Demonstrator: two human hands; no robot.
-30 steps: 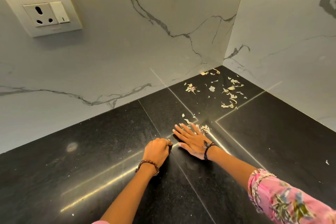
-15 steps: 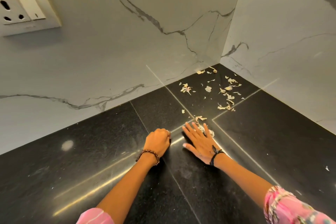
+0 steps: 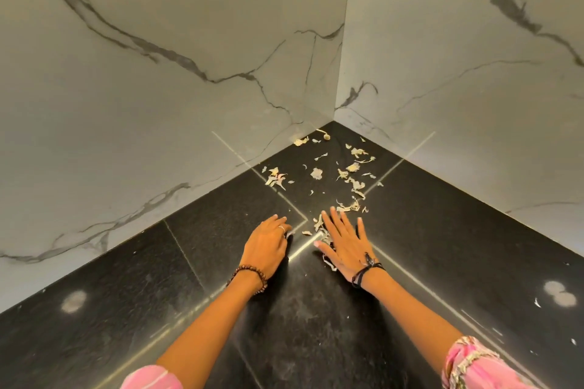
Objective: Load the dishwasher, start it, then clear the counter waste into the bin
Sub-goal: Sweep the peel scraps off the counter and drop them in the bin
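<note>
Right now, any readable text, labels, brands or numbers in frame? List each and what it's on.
None. No text, label, brand or number shows anywhere in this view.
Checked, all unmarked: black counter, marble wall panels, scattered peel scraps, left hand with its bead bracelet, right hand with its black wrist thread, pink patterned sleeve (floral print only, no lettering).

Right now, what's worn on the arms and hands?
Left hand: a ring, and a brown bead bracelet at the wrist. Right hand: a black cord band at the wrist. Both arms are bare to pink sleeves, the right sleeve floral.
</note>
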